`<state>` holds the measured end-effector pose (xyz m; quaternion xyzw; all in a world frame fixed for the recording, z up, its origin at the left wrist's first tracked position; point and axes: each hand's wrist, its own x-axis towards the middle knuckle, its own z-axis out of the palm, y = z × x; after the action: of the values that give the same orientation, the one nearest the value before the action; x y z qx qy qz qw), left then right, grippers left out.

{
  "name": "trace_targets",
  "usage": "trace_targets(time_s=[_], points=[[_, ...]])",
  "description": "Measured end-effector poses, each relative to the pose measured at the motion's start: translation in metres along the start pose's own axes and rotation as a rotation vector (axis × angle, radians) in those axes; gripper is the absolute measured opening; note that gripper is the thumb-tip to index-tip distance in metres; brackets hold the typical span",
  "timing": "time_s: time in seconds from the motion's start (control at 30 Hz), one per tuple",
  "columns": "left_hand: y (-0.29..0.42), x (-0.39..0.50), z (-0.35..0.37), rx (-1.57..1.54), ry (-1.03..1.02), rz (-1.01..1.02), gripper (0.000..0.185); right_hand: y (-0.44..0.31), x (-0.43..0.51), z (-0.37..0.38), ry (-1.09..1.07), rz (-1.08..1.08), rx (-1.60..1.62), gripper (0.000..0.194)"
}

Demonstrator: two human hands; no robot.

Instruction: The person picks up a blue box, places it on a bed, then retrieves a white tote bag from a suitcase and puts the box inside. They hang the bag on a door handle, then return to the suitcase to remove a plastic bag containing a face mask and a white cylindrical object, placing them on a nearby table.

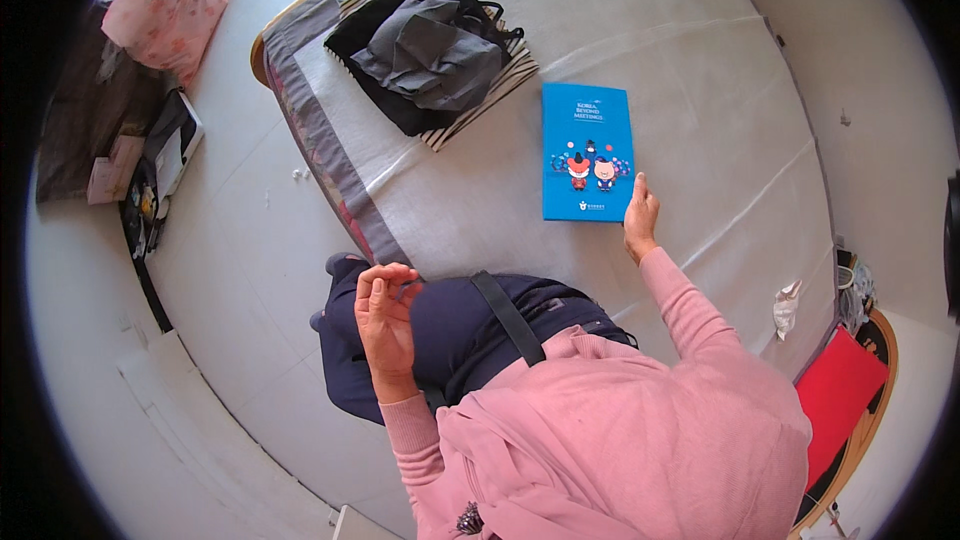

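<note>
A blue folder or booklet (587, 131) with cartoon animal figures and printed writing on its cover lies over the bed, its lower right edge in my right hand (642, 216). The thumb rests on top at that edge, while the other fingers are mostly hidden. My left hand (385, 326) is raised over my dark trousers (450, 337), palm up and holding nothing, with loosely curled fingers. Beyond it, a crumpled grey cloth (435, 52) sits on black fabric (382, 97) with straps. Under these is a black-and-cream striped piece (480, 109).
I sit on the edge of a bed with a pale, creased cover (712, 135). A white crumpled tissue (786, 310) and a red cushion or cloth (844, 397) are to the right. At the far left, a pink plastic-wrapped bundle (165, 22) stands near a dark cabinet (90, 120).
</note>
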<state>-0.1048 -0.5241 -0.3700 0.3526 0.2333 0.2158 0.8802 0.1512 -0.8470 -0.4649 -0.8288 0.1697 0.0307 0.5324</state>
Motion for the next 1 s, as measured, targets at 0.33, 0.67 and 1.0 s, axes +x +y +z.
trace_targets(time_s=[0.33, 0.67, 1.0], points=[[0.009, -0.003, 0.001, 0.007, 0.018, -0.007, 0.017, 0.025, 0.007, -0.014, 0.125, -0.138, -0.219, 0.038], [0.001, -0.002, -0.008, -0.005, 0.087, 0.013, 0.017, -0.063, -0.081, 0.088, -0.455, -0.991, -0.389, 0.040], [0.006, 0.037, -0.086, -0.110, 0.152, -0.047, 0.016, -0.056, -0.152, 0.292, -0.716, -1.267, -0.506, 0.057]])
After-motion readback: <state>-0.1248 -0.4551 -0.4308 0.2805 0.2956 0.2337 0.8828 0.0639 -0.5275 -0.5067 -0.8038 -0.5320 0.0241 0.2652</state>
